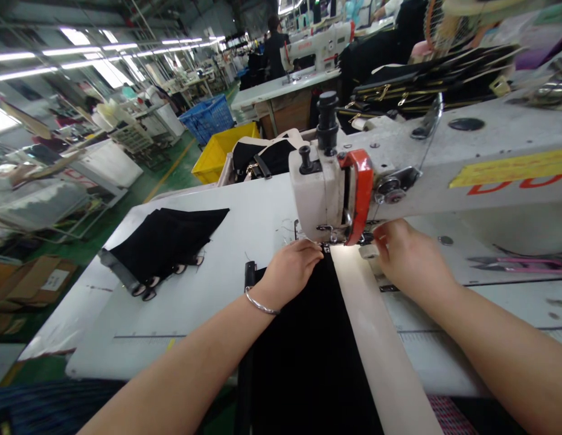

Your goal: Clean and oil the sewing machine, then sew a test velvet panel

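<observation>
A white sewing machine with a red guard stands over the table, its needle area lit. My left hand, with a metal bangle on the wrist, rests curled on black fabric just left of the needle. A cream strip runs from the needle towards me, beside the black fabric. My right hand lies on the machine bed just right of the presser foot, fingers bent with their tips at the foot. What they pinch, if anything, is hidden.
A stack of black pieces lies on the white table at left. Pink-handled scissors rest on the bed at right. Yellow and blue crates stand behind. Other machines and a standing person are farther back.
</observation>
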Demonstrator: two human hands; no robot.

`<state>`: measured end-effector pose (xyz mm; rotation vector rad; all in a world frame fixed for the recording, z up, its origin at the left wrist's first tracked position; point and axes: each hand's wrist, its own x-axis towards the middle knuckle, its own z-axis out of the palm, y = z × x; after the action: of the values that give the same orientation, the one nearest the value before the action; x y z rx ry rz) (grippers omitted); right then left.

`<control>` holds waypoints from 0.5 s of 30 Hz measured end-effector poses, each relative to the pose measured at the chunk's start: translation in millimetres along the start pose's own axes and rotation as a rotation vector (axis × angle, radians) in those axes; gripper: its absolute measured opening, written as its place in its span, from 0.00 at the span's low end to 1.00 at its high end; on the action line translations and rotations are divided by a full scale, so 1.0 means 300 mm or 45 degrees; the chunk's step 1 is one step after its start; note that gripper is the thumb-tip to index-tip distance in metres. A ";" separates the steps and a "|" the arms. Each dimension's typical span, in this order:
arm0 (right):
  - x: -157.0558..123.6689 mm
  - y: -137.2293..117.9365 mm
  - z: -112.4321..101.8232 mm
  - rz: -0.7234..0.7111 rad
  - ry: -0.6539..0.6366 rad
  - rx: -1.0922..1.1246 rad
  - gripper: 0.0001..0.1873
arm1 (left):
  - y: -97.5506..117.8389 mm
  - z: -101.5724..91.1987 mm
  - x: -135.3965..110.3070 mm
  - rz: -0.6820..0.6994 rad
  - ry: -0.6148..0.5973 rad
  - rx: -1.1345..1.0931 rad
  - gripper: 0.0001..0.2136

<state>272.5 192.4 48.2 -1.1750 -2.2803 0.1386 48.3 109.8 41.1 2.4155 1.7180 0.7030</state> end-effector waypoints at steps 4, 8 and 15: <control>-0.008 -0.006 -0.007 -0.012 -0.039 -0.040 0.17 | 0.003 0.001 -0.005 0.024 0.008 -0.050 0.09; 0.003 -0.018 -0.049 0.014 -0.069 -0.043 0.17 | 0.010 -0.003 -0.007 0.027 0.005 -0.067 0.08; -0.146 0.094 -0.185 -0.040 -0.165 -0.068 0.20 | 0.036 -0.048 0.009 0.042 -0.047 -0.038 0.08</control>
<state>341.8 166.5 65.9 -1.1872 -2.4278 0.1466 52.4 105.6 58.3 2.4269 1.6458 0.6789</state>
